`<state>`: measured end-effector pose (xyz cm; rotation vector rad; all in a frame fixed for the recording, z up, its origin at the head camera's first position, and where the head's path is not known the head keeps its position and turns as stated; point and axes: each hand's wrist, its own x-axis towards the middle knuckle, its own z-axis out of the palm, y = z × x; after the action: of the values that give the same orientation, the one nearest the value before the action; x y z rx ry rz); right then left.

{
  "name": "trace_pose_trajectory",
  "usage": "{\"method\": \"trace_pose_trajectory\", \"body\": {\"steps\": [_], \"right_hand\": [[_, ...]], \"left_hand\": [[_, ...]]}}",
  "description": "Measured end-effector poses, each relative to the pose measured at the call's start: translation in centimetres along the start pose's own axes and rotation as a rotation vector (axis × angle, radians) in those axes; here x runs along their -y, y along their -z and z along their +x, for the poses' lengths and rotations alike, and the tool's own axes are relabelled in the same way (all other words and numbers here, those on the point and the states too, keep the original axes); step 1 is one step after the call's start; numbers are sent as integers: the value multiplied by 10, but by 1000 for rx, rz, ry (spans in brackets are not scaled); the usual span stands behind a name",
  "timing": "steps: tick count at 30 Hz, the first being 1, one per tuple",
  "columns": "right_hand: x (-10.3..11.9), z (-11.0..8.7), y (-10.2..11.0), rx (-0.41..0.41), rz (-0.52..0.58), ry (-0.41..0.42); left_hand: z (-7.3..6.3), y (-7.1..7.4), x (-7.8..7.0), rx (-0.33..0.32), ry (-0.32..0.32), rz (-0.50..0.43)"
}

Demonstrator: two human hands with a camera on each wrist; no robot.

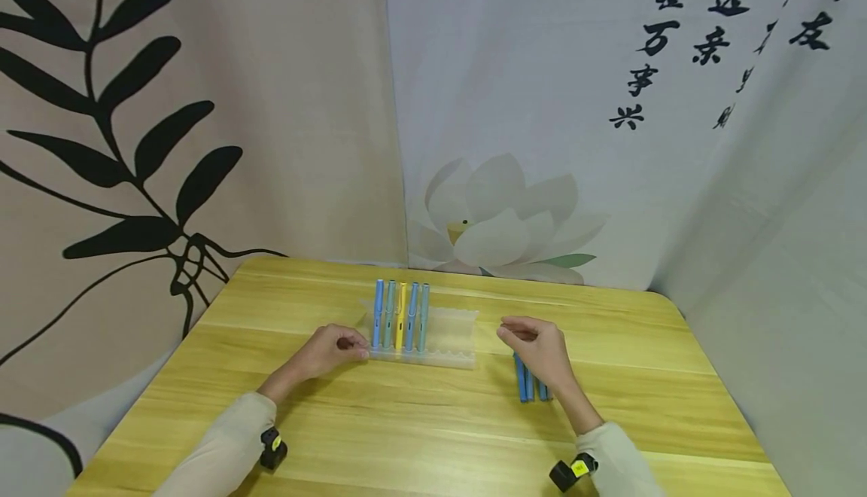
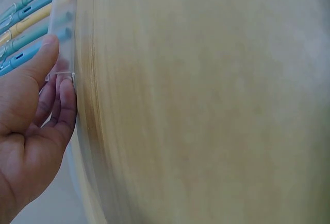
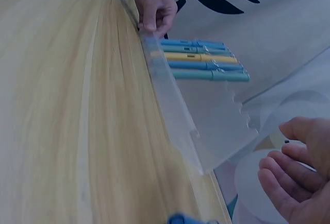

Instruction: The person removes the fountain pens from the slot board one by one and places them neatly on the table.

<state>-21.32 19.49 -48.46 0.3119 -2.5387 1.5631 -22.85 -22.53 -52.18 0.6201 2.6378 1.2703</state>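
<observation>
A clear plastic pen rack (image 1: 452, 337) stands mid-table, its right half bare. Several pens lean in its left half: a yellow pen (image 1: 401, 318) in the middle, with blue and green ones on either side. My left hand (image 1: 330, 352) holds the rack's left front corner; in the left wrist view the thumb (image 2: 47, 54) lies on the front strip and the fingers curl beneath. To the rack's right, my right hand (image 1: 542, 348) hovers with relaxed fingers, nothing between them. Loose blue pens (image 1: 521, 382) lie below that hand, partly hidden by it.
The wooden table (image 1: 406, 437) ends at a cloth backdrop (image 1: 325, 120) with printed leaves, a lotus and dark characters. Another curtain (image 1: 779, 218) hangs along the right side. Each wrist wears a small black camera (image 1: 274, 449).
</observation>
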Motion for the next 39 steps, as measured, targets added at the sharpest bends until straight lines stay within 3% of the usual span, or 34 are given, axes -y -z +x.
{"method": "trace_pose_trajectory", "body": {"steps": [16,26,30,39], "right_hand": [[15,12,-50,62,111,39],[22,15,-87,123,80,21],[24,19,-97,119,67,42],[27,30,-115,89,54,6]], "left_hand": [[1,-1,2,2,18,-10],[0,0,1,-6,-14,-27],[0,0,1,-15,-21,-32],[0,-1,1,-30,-31,-48]]}}
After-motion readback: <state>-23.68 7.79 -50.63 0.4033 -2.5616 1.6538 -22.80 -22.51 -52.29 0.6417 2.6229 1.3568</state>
